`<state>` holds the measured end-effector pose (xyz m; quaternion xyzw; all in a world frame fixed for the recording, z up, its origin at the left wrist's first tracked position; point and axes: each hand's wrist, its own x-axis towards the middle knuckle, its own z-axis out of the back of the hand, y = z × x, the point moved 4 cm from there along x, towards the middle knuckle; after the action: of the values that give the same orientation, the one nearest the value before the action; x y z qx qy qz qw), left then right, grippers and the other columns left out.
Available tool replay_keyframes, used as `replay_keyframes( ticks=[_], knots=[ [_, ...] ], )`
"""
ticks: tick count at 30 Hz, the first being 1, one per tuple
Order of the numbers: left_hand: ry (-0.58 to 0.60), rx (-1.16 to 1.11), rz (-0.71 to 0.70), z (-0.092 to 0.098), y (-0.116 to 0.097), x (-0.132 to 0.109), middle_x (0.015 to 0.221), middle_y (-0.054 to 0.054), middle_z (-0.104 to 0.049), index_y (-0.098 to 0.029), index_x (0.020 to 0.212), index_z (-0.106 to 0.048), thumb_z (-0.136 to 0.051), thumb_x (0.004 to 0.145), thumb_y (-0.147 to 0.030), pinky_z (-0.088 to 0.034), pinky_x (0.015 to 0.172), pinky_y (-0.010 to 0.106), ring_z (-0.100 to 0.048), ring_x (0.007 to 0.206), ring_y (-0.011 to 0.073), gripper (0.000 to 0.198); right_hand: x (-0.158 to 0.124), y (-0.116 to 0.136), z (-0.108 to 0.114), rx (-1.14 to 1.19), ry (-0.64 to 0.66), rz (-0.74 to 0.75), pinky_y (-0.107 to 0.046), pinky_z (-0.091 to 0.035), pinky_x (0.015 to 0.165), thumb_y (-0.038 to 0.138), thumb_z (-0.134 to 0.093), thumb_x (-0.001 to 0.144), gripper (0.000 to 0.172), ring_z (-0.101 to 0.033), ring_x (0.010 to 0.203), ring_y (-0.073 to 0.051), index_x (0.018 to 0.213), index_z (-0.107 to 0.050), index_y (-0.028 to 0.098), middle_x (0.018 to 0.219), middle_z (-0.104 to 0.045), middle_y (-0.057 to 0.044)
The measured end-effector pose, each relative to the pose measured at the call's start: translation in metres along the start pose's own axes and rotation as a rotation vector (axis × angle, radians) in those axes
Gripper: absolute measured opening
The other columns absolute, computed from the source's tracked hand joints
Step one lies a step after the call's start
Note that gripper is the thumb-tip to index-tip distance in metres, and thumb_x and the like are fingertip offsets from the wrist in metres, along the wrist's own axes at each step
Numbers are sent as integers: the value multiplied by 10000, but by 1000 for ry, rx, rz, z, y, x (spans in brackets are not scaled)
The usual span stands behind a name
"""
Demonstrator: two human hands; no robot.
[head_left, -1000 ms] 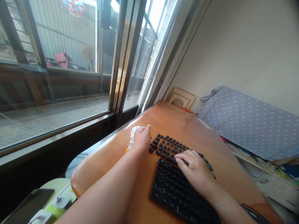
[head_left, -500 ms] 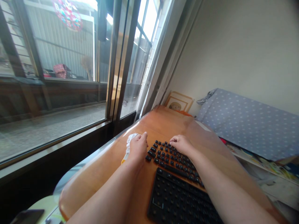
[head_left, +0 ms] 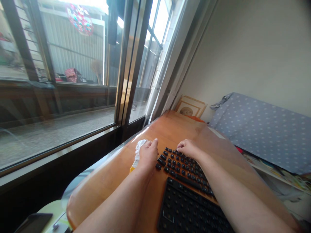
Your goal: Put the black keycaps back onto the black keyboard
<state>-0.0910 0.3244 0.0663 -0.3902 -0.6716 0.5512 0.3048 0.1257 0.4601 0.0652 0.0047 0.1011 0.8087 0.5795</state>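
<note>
My left hand is closed, thumb uppermost, just left of several loose black keycaps laid out in rows on the table. Whatever its fingers hold is hidden. Against its outer side shows a crumpled white cloth or tissue, with a white-striped, yellow-ended piece below; I cannot tell if the hand grips them. My right hand pinches at the far row of keycaps, fingertips low over them; the thing between the fingers is too small to make out. Nearer me lies a black keyboard base with its keycaps off, partly under my right forearm.
The wooden table has a rounded near-left corner. Left of it runs a glass sliding window. A dark phone-like object lies at the lower left. A polka-dot cloth covers something at the right, and a framed picture leans at the back.
The whole view has shifted slightly, so everything sits a little further right. My right hand has moved slightly left relative to the keycaps; my left hand keeps its pose beside the white cloth.
</note>
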Motion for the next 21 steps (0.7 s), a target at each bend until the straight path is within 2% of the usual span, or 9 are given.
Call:
replay_keyframes(
  ticks=[14,18,21],
  knots=[
    [-1,3,1,-1,-2,-1,483,-49,-431,-228,541,-404,-575,822,-449,-323,551,263,-405,493,106,397,-7,2,2,-20,-27,0,-402,-567,907,387,-623,993,264,-655,1024,-199,1148,-670,178,1187,-668,-73],
    [0,1,-2,-1,-1,-1,486,-49,-428,-230,541,-408,-575,820,-451,-317,544,265,-402,490,107,393,-9,7,3,-14,-70,3,-392,-568,891,398,-622,993,265,-659,997,-192,1127,-673,175,1160,-676,-67],
    [5,-7,3,-1,-1,0,486,-48,-428,-233,544,-407,-572,821,-455,-313,538,264,-400,487,107,392,-15,10,9,0,-134,15,-375,-547,886,391,-642,972,232,-660,958,-186,1025,-706,174,1071,-704,-54]
  ],
)
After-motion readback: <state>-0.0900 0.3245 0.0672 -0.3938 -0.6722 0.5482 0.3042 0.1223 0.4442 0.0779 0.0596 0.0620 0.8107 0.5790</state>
